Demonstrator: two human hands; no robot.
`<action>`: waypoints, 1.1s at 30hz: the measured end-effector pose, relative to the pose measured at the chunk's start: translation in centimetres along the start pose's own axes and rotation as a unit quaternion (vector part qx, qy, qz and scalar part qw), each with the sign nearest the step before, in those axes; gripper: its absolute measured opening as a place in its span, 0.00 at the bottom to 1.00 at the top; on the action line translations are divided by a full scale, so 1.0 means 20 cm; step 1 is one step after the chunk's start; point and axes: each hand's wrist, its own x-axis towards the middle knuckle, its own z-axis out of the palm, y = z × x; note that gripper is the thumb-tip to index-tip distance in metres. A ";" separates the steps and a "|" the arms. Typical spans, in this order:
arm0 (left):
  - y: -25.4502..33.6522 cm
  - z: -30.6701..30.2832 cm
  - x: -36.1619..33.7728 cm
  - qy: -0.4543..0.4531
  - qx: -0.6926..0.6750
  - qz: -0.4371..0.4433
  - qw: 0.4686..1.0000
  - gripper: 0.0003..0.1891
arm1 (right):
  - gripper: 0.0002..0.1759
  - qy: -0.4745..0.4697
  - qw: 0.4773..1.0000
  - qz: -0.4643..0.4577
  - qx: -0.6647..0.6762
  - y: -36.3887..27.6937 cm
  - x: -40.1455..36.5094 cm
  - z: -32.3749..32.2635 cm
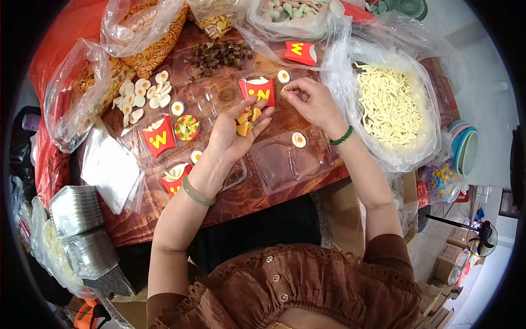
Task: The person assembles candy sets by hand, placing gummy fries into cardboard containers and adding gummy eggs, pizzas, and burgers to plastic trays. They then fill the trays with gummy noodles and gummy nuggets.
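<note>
My left hand (233, 129) is turned palm up, with several small orange toy pizza slices (244, 123) lying on its palm and fingers. My right hand (312, 101) is closed in a pinch, a tiny orange piece (284, 89) just showing at its fingertips. Between the two hands lies a red toy fries box (263, 89) with a yellow mark, partly behind my left fingers. A toy fried egg (283, 77) sits beside my right fingertips, and another egg (298, 140) rests on a clear plastic tray (274, 164) below. A round toy pizza (187, 127) lies left of my left hand.
More fries boxes (158, 137) and a pile of eggs (139, 93) lie at the left. Bags of orange pieces (159, 44) stand at the back left, a bag of pale yellow strips (389, 104) at the right. Stacked clear trays (76, 211) stand by the left table edge.
</note>
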 end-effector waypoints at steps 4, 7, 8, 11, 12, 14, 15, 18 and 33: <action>-0.04 0.03 0.01 -0.020 0.004 -0.015 1.000 0.17 | 0.07 -0.054 0.971 -0.216 0.091 -0.11 -0.06 -0.02; -0.02 0.04 0.03 -0.037 0.012 -0.024 0.999 0.17 | 0.06 -0.051 0.956 -0.272 0.095 -0.09 -0.03 -0.01; -0.02 0.03 0.03 -0.044 0.018 -0.035 0.998 0.17 | 0.06 -0.060 0.971 -0.181 0.142 -0.08 -0.04 -0.03; -0.01 0.08 0.02 -0.018 0.012 -0.034 0.999 0.17 | 0.06 -0.038 0.982 -0.083 0.164 -0.02 -0.03 -0.07; -0.02 0.09 0.02 -0.018 0.011 -0.036 0.999 0.17 | 0.06 -0.035 0.979 -0.076 0.187 -0.01 -0.02 -0.07; -0.01 0.09 0.03 0.001 0.023 -0.031 0.999 0.17 | 0.05 -0.030 0.975 -0.069 0.210 0.00 0.00 -0.09; -0.02 0.09 0.03 0.000 0.023 -0.033 0.999 0.17 | 0.06 -0.015 0.990 -0.092 0.109 -0.02 0.01 -0.10; -0.02 0.07 0.05 0.007 0.032 -0.033 0.999 0.17 | 0.07 -0.008 0.989 -0.146 -0.013 -0.01 0.07 -0.05; -0.01 0.05 0.06 0.029 0.037 -0.040 0.998 0.18 | 0.08 0.043 0.971 -0.234 -0.034 0.13 0.02 0.06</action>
